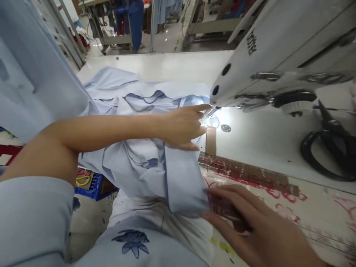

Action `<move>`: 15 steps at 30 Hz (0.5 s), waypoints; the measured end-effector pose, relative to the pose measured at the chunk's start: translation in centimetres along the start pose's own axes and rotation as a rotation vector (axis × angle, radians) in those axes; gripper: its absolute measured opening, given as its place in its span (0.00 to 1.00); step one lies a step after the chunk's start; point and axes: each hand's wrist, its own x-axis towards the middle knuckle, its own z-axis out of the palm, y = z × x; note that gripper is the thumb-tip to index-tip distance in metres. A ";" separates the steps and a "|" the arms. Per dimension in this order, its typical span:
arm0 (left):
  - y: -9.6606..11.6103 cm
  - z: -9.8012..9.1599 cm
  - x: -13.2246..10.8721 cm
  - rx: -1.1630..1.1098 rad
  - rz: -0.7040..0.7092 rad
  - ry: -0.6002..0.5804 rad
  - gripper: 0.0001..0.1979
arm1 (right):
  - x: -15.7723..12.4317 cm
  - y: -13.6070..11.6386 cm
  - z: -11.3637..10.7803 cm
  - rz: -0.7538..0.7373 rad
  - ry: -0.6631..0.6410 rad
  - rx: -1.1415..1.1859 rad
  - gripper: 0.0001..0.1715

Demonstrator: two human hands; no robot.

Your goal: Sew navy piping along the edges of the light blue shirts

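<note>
Light blue fabric (155, 167) lies bunched across the white sewing table (172, 66) and hangs off its near edge. My left hand (183, 126) reaches across it, fingers stretched flat on the cloth, index finger pointing at the presser foot (213, 111) of the white sewing machine (278, 52). My right hand (244, 218) rests at the table's near edge with fingers extended, fingertips touching the fabric's folded edge; it is blurred.
Black scissors (328, 148) lie at the right under the machine. Brown tape with red marks (250, 174) runs along the table edge. A blue crate (91, 181) sits on the floor at left. More light blue cloth (33, 74) hangs at left. Other workstations stand beyond.
</note>
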 end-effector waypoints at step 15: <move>6.3 -6.2 -7.7 -0.628 -0.363 0.621 0.15 | 2.4 -5.0 -0.8 0.235 0.049 0.378 0.12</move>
